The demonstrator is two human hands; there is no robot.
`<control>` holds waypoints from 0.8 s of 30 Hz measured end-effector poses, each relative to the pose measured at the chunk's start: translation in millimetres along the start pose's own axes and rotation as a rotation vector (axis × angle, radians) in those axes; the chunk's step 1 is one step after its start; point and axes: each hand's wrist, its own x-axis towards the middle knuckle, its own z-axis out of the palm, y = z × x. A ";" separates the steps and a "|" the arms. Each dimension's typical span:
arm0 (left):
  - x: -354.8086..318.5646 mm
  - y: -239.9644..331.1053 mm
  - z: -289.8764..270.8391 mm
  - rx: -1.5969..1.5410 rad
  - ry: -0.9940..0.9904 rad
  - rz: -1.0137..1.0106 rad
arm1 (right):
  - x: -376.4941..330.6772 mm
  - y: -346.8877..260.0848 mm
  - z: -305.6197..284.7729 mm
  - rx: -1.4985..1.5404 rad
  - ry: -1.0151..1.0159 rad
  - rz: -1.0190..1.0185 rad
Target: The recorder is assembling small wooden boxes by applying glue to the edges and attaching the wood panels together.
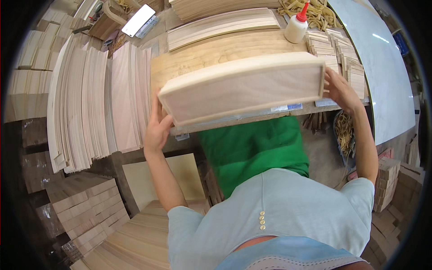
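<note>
A long, shallow wooden box [245, 92] of pale wood spans the space between my two hands, tilted so that a broad recessed panel with a thin raised rim faces me. My left hand [157, 128] grips its left end, thumb low on the near corner and fingers up along the end. At the opposite end, my right hand [340, 91] holds the box with the fingers against its end face, partly hidden behind the edge. The box is over the near part of a wooden work board [202, 54]; whether it touches the board is hidden.
A white glue bottle [296, 29] with a red tip stands at the back right, beside rubber bands [310, 11] and stacked small wood pieces [355, 74]. Long thin boards [83, 99] stand in rows at left. A white phone-like device [138, 20] lies at the back left.
</note>
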 end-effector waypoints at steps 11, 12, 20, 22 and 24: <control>-3.2 -2.2 -12.9 -0.290 0.031 0.069 | 3.1 -16.4 11.1 0.089 -0.087 0.001; 3.8 4.3 -11.6 -0.291 0.029 0.070 | 10.0 -18.0 11.4 0.089 -0.086 0.000; 57.8 -7.6 1.2 0.576 -0.088 0.313 | 45.1 -12.4 -4.0 -0.608 -0.105 -0.383; 57.2 -10.0 7.0 0.431 -0.075 0.296 | 45.7 -5.9 -7.7 -0.669 -0.077 -0.352; 46.0 3.5 19.1 0.366 -0.043 0.244 | 43.5 -8.3 1.3 -0.572 -0.111 -0.300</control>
